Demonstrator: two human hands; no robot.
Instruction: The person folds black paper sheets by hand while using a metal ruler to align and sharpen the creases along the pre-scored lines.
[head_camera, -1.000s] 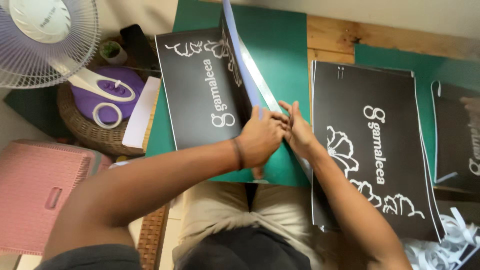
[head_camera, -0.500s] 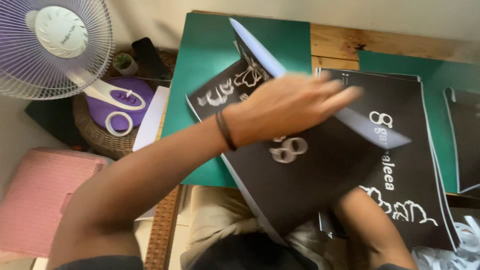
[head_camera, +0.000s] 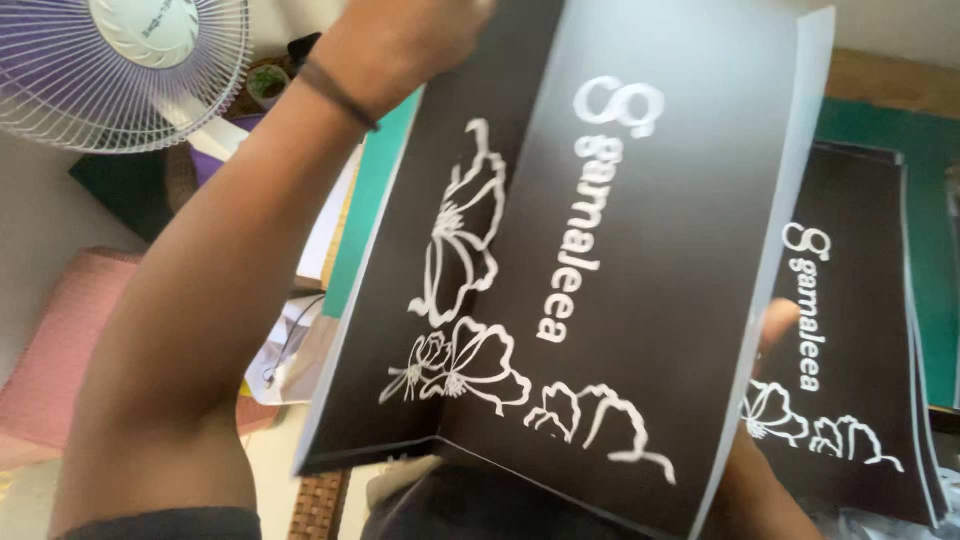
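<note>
left hand (head_camera: 400, 40) grips top of folded black printed sheet (head_camera: 600, 280), raised near camera; right hand (head_camera: 775, 325) behind sheet, grip unclear; stack of black sheets (head_camera: 860, 350) on green mat (head_camera: 930, 200).

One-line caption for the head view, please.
Both hands lift a folded black sheet with white flower outlines above a matching stack.

A large black folded sheet (head_camera: 560, 290) with white flower outlines and white lettering is held up close, creased down its middle. The left hand (head_camera: 400, 40) grips its top edge; a fingertip of the right hand (head_camera: 778, 322) shows past its right edge. Behind lies a stack of matching black sheets (head_camera: 850, 330) on the green mat (head_camera: 925, 190). A white fan (head_camera: 130, 70) stands at upper left, a pink basket (head_camera: 60, 350) below it.
</note>
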